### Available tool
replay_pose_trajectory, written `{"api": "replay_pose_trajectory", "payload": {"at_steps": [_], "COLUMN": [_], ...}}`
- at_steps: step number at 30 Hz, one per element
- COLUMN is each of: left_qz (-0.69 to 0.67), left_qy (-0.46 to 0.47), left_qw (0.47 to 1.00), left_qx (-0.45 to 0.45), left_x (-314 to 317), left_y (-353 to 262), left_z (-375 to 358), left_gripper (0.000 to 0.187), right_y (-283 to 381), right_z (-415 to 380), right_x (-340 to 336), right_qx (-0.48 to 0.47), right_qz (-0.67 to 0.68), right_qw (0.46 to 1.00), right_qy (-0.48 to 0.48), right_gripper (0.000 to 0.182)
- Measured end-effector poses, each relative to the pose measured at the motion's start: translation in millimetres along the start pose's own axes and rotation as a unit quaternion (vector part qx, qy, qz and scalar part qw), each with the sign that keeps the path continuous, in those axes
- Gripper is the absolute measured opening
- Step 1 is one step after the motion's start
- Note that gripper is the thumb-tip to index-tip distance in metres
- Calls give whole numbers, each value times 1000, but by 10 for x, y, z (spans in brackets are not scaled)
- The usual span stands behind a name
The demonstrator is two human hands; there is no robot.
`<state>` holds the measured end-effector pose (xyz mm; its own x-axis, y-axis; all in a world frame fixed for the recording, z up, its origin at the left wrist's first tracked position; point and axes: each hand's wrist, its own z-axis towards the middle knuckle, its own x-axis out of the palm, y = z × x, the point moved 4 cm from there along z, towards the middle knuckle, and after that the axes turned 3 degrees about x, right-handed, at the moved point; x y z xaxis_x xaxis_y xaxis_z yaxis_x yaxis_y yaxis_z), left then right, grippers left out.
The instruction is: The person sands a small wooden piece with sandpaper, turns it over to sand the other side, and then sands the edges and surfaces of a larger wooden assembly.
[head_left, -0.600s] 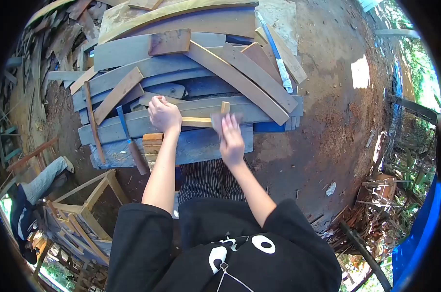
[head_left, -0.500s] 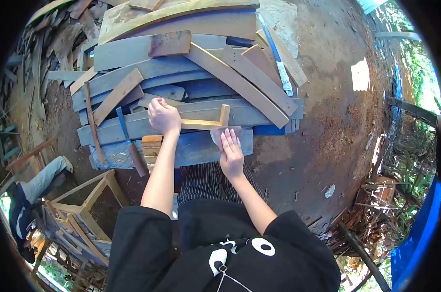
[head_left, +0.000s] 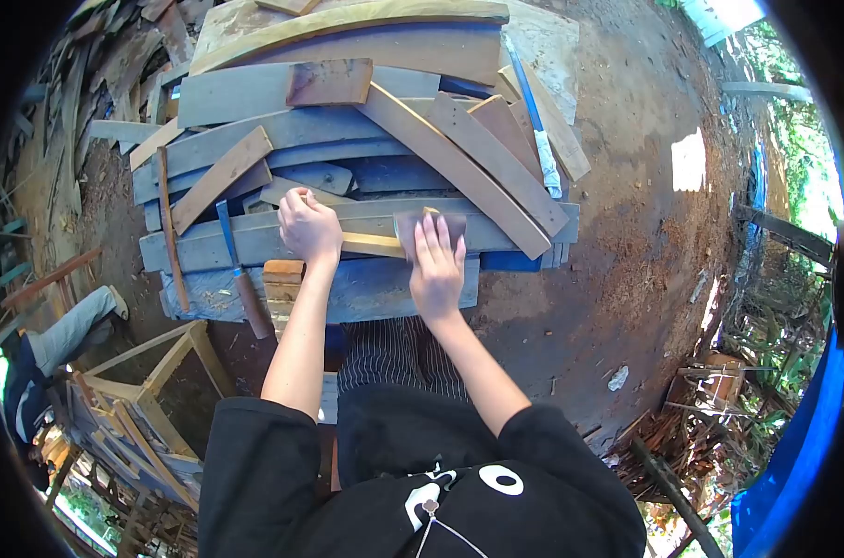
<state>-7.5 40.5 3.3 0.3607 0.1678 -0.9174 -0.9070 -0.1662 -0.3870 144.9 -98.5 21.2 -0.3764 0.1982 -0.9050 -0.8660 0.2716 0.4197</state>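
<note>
Right hand [head_left: 436, 279] and the dark sheet [head_left: 406, 226] have shifted away from the body since the earlier frame, now over the short leg [head_left: 430, 212] of the pale wood piece [head_left: 371, 244]; left hand [head_left: 310, 226] is roughly where it was (whole view has drifted slightly too).

Pale wood piece is on the plank stack [head_left: 185, 251], close to its near edge. Long axis runs left-right between the hands, tilting a little toward the body at its right end. Left fist is clenched round the left end. Right hand grasps the dark sheet, fingers laid long across it. Key relation: short leg sits at the right end, crosswise to the long part, pointing to the far edge, directly under the right fingers; right hand is nearer to it, left well apart.

Wooden block [head_left: 282, 279] and blue-bladed tool [head_left: 243, 279] are at the near edge, left of the left forearm. Dark block [head_left: 329, 84] lies farther back, toward the far edge.

Hidden: most of the short leg and the corner joint (sheet covers them), the left end inside the fist, right thumb. Can't tell how far the sheet wraps round the leg. Sheet edges are slightly blurred.
</note>
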Motion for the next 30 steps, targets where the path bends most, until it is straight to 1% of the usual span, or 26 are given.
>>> {"api": "replay_pose_trajectory", "payload": {"at_steps": [1,3,6,9,11,13,16,17,19,22,25,26,27,29,30], "left_qz": [3,10,12,6,3,6,9,7,7,8,7,7,6,6,5], "left_qy": [-1,1,4,7,3,6,7,5,8,9,1,1,-1,-4,-3], "left_qw": [1000,1000,1000,1000,1000,1000,1000,1000,1000,1000,1000,1000,1000,1000,1000], "left_qx": [1,1,-10,-8,-7,-12,-13,-12,-10,-11,-8,-8,-8,-6,-3], "left_x": [-1,-16,-26,-14,6,8,-7,2,1,0,-17,-13,-18,-17,-10], "left_y": [-1,-4,-11,0,10,14,9,9,29,13,-18,-7,-4,3,3], "left_z": [5,-9,-1,10,21,-22,11,17,-9,-10,8,-4,0,17,9], "left_gripper": [10,10,11,11,11,11,11,11,11,11,11,11,11,11,11], "right_y": [21,31,3,-40,-44,-47,-66,-71,-57,-60,-76,-88,-57,-93,-63], "right_z": [121,41,-458,-286,101,140,-524,-636,-445,120,-156,-398,-508,-481,-333], "right_x": [1,-8,-17,62,32,23,31,30,11,23,7,7,-37,41,33], "right_qx": [6,27,25,17,17,23,26,10,13,1,11,17,7,9,13], "right_qz": [3,23,2,33,23,32,40,5,47,3,9,20,-15,-4,1], "right_qw": [1000,999,1000,999,999,999,999,1000,999,1000,1000,1000,1000,1000,1000], "right_qy": [2,6,20,-18,-21,-28,14,20,4,-21,-2,12,26,6,-5], "right_gripper": [46,47,48,48,46,46,45,45,44,47,46,46,46,46,45]}}
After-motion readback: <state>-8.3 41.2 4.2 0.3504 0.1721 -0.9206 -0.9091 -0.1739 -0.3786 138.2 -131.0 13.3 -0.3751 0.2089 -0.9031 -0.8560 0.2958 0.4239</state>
